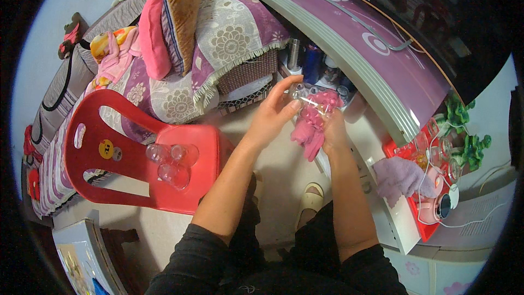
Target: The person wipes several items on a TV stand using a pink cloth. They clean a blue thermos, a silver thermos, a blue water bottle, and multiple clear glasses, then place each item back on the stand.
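Note:
My left hand [273, 110], thumb and fingers curled round it, holds a clear drinking glass [299, 92] in front of me. My right hand [332, 130] grips a bunched pink cloth [308, 139], which is pressed against the glass and hangs down below it. Part of the glass is hidden by the cloth, and I cannot tell whether any of the cloth is inside. To the left, clear glasses [173, 173] stand close together on the seat of a red plastic chair [210, 145].
A purple-topped TV stand [349, 33] carries a large dark screen [436, 16]. Bottles [294, 54] stand in its lower shelf. At right, a red tray [426, 230] holds glasses, a pink kettle-like vessel [432, 209] and a mauve towel [399, 179]. A covered sofa [229, 46] is behind the chair.

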### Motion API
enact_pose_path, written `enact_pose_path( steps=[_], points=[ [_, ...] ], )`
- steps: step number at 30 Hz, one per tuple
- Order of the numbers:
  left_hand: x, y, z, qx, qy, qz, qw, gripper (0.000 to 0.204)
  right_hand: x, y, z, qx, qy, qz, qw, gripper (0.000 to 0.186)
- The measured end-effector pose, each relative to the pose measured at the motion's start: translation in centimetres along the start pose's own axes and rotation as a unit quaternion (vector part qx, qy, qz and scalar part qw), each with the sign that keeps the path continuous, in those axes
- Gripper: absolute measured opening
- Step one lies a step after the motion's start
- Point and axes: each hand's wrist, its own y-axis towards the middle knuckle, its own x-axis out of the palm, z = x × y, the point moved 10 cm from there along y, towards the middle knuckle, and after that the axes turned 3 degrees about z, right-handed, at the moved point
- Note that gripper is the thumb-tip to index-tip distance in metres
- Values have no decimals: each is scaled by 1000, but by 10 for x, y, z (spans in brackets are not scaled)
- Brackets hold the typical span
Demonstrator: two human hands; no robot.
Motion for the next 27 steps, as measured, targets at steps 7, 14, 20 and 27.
enact_pose_path(
  steps=[7,14,20,27],
  points=[
    [-5,-4,-13,-26,-33,78,996,48,20,-5,-11,-22,33,-42,998,27],
    [-32,-3,-21,-52,-263,181,946,39,20,6,3,10,175,-84,981,41],
    [-80,-16,-31,-47,-104,323,940,43,3,10,-24,-94,133,-12,987,51],
    [-39,-10,-7,39,158,242,956,40,43,-9,-1,17,131,-151,980,56]
  ],
)
